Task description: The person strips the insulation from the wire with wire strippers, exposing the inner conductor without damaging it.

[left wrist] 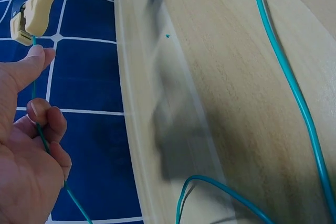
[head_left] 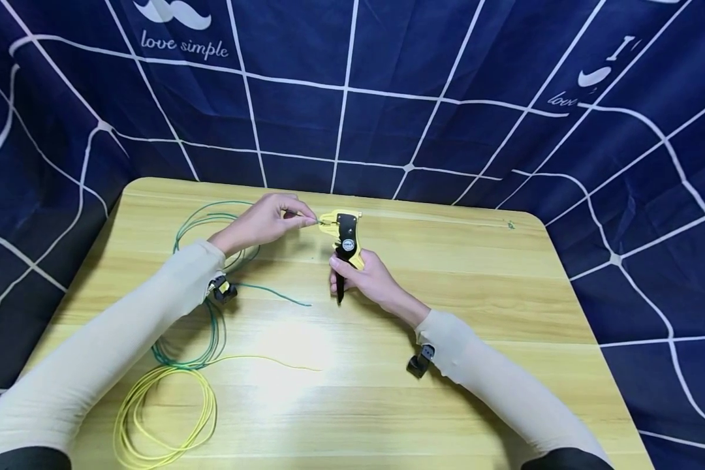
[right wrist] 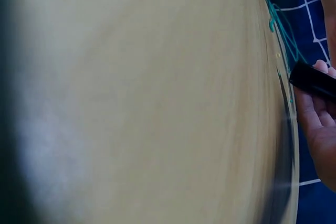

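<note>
My left hand (head_left: 264, 223) pinches a green wire (left wrist: 74, 202) between thumb and finger, close to its end. That end sits at the mouth of a yellow and black wire stripper (head_left: 347, 234); in the left wrist view the wire enters between its yellow jaws. My right hand (head_left: 369, 277) grips the stripper by its handles, holding it upright above the table. Only a black handle (right wrist: 311, 80) of the tool shows in the right wrist view, lying across the fingers. Whether the jaws clamp the wire cannot be told.
Green wire coils (head_left: 215, 333) lie under and beside my left forearm on the wooden table (head_left: 476, 281). A yellow wire coil (head_left: 214, 412) is at the front left, its loose end pointing right. Small green scraps (head_left: 510, 224) lie at the back right. A blue cloth (head_left: 294, 117) hangs behind.
</note>
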A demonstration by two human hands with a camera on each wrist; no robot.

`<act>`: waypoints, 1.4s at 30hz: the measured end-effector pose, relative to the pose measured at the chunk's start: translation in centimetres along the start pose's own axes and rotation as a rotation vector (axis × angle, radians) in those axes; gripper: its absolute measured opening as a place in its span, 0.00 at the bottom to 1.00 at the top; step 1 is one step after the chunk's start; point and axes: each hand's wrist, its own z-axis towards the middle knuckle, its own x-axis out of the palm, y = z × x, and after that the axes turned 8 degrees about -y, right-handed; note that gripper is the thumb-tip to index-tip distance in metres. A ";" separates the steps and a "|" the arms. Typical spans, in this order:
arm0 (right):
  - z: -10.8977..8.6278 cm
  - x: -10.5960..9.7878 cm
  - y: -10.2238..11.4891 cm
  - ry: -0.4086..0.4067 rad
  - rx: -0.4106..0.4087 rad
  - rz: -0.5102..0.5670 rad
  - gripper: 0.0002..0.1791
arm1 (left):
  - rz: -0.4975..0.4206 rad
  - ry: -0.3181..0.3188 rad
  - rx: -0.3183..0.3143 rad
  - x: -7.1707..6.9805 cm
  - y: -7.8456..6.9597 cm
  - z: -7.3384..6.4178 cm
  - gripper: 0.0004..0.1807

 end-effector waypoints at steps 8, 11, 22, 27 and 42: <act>0.0 -0.1 0.0 0.005 -0.005 -0.013 0.19 | -0.021 0.006 -0.010 0.1 -0.1 -0.1 0.07; 0.0 -0.1 -0.2 0.010 -0.001 -0.012 0.21 | -0.020 0.006 -0.015 0.2 -0.2 -0.1 0.07; 0.0 0.3 -0.3 0.011 0.004 0.010 0.19 | -0.025 0.029 -0.051 0.1 0.0 -0.2 0.07; -0.1 0.2 -0.2 0.006 0.012 0.010 0.17 | -0.038 0.036 -0.058 0.2 0.0 -0.3 0.07; -0.1 0.5 -0.5 -0.021 -0.001 -0.003 0.10 | -0.040 0.037 -0.061 0.2 0.1 -0.5 0.08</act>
